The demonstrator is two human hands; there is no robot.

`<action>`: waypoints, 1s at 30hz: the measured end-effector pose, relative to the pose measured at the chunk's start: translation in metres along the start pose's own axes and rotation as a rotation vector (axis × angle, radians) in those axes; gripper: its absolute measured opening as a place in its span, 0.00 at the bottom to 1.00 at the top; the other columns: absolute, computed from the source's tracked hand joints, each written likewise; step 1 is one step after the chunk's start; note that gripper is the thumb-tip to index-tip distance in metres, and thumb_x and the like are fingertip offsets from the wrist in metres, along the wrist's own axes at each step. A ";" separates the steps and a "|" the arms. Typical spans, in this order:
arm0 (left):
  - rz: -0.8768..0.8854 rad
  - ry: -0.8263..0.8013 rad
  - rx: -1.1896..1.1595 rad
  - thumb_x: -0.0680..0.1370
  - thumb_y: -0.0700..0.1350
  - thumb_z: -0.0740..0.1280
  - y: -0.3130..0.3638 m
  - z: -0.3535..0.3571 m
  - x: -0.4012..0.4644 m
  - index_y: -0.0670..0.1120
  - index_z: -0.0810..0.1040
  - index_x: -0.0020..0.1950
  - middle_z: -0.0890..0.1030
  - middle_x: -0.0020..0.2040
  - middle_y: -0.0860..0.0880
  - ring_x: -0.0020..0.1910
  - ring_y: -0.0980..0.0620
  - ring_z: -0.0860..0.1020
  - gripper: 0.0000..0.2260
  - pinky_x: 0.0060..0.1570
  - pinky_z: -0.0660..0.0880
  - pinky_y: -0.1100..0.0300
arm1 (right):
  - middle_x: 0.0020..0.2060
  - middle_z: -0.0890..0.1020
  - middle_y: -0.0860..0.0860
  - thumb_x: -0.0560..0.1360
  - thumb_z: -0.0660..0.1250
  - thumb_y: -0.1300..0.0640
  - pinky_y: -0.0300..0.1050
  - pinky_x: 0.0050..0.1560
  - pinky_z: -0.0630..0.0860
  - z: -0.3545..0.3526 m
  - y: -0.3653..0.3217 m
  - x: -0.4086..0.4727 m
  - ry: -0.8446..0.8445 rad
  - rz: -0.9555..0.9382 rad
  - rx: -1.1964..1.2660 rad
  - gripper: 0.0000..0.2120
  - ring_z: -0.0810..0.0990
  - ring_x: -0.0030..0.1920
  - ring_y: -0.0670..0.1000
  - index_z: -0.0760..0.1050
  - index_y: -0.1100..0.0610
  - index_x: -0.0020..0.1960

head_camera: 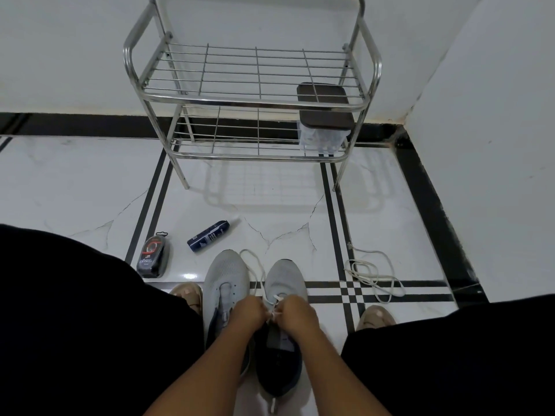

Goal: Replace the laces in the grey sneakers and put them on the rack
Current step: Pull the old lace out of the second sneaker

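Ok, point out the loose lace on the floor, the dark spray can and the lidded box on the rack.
loose lace (374, 277): head view, on its coiled middle.
dark spray can (208, 236): head view, mid-body, lying on the floor.
lidded box (326, 136): head view, clear front wall, on the rack's lower shelf.
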State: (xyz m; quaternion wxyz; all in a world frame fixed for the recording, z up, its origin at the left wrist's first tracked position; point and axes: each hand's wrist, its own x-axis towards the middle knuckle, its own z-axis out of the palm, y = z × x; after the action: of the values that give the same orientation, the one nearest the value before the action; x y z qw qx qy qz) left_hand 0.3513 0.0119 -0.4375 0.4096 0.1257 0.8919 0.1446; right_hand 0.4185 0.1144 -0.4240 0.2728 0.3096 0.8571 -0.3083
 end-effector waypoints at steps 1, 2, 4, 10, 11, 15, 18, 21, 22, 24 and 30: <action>0.004 -0.008 0.021 0.77 0.47 0.65 0.000 -0.001 -0.001 0.42 0.80 0.56 0.82 0.56 0.46 0.56 0.47 0.79 0.12 0.54 0.73 0.59 | 0.48 0.82 0.52 0.73 0.65 0.53 0.44 0.51 0.75 0.005 0.001 -0.003 0.023 -0.006 -0.052 0.11 0.81 0.51 0.57 0.82 0.52 0.52; 0.004 -0.017 0.037 0.77 0.46 0.65 0.001 -0.002 -0.002 0.41 0.79 0.56 0.81 0.56 0.45 0.56 0.47 0.79 0.12 0.54 0.73 0.60 | 0.50 0.82 0.53 0.74 0.64 0.53 0.45 0.53 0.74 0.005 0.003 -0.002 0.029 0.034 0.013 0.12 0.80 0.53 0.57 0.81 0.52 0.55; 0.006 -0.027 0.048 0.77 0.45 0.64 0.001 -0.004 -0.003 0.41 0.78 0.57 0.81 0.58 0.45 0.57 0.46 0.78 0.12 0.54 0.73 0.59 | 0.53 0.82 0.55 0.76 0.63 0.55 0.47 0.56 0.76 -0.014 0.008 0.004 0.027 0.112 0.183 0.11 0.79 0.54 0.58 0.81 0.54 0.55; -0.014 -0.036 0.077 0.80 0.45 0.60 0.005 -0.005 -0.006 0.42 0.74 0.64 0.76 0.65 0.44 0.63 0.46 0.75 0.14 0.59 0.70 0.59 | 0.40 0.76 0.54 0.78 0.63 0.60 0.54 0.55 0.75 -0.074 0.031 0.018 0.427 0.467 0.990 0.08 0.75 0.44 0.54 0.76 0.64 0.53; -0.016 -0.039 0.074 0.80 0.45 0.60 0.007 -0.006 -0.007 0.42 0.73 0.65 0.76 0.65 0.43 0.64 0.45 0.74 0.15 0.60 0.70 0.59 | 0.44 0.77 0.55 0.79 0.62 0.57 0.53 0.56 0.75 -0.075 0.029 0.018 0.356 0.434 0.855 0.13 0.76 0.48 0.56 0.75 0.65 0.57; -0.016 -0.088 0.099 0.80 0.45 0.59 0.014 -0.010 -0.010 0.41 0.71 0.67 0.74 0.67 0.42 0.65 0.44 0.73 0.17 0.60 0.70 0.58 | 0.54 0.81 0.54 0.72 0.68 0.48 0.45 0.47 0.76 -0.045 0.024 0.006 0.132 0.410 0.223 0.20 0.80 0.54 0.56 0.76 0.58 0.59; -0.027 -0.108 0.121 0.79 0.45 0.61 0.015 -0.013 -0.011 0.41 0.73 0.65 0.76 0.64 0.43 0.63 0.45 0.75 0.16 0.58 0.71 0.59 | 0.44 0.82 0.54 0.63 0.73 0.46 0.46 0.43 0.78 -0.019 0.021 -0.003 -0.108 0.307 0.112 0.15 0.83 0.45 0.55 0.76 0.55 0.43; 0.006 -0.113 0.175 0.79 0.45 0.61 0.014 -0.012 -0.011 0.40 0.73 0.65 0.77 0.63 0.42 0.61 0.45 0.76 0.16 0.56 0.73 0.58 | 0.53 0.82 0.58 0.72 0.67 0.57 0.42 0.44 0.74 -0.010 0.029 0.001 -0.104 0.253 0.101 0.08 0.81 0.54 0.56 0.77 0.60 0.49; 0.014 -0.118 0.199 0.80 0.44 0.60 0.016 -0.012 -0.014 0.40 0.70 0.67 0.76 0.64 0.42 0.61 0.45 0.76 0.17 0.56 0.72 0.57 | 0.56 0.81 0.58 0.74 0.65 0.58 0.41 0.45 0.73 -0.008 0.035 0.004 -0.071 0.262 0.126 0.12 0.80 0.56 0.57 0.78 0.60 0.55; 0.056 -0.075 0.247 0.79 0.43 0.61 0.018 -0.010 -0.018 0.42 0.62 0.69 0.73 0.64 0.40 0.60 0.43 0.76 0.19 0.56 0.73 0.53 | 0.58 0.81 0.57 0.75 0.65 0.57 0.39 0.46 0.70 -0.006 0.041 0.006 -0.066 0.258 0.136 0.15 0.79 0.58 0.57 0.77 0.59 0.60; 0.232 -0.036 0.466 0.78 0.43 0.64 0.021 0.004 -0.021 0.48 0.64 0.70 0.62 0.69 0.40 0.63 0.40 0.72 0.22 0.57 0.72 0.48 | 0.57 0.81 0.57 0.74 0.63 0.56 0.37 0.45 0.68 -0.002 0.041 0.008 -0.092 0.189 0.119 0.17 0.79 0.57 0.57 0.78 0.60 0.60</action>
State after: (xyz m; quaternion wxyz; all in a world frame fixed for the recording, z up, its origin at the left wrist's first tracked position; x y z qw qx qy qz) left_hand 0.3703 0.0249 -0.4176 0.3661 0.3208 0.8733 -0.0211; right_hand 0.4414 0.1442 -0.4424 0.3208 0.3900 0.7910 -0.3454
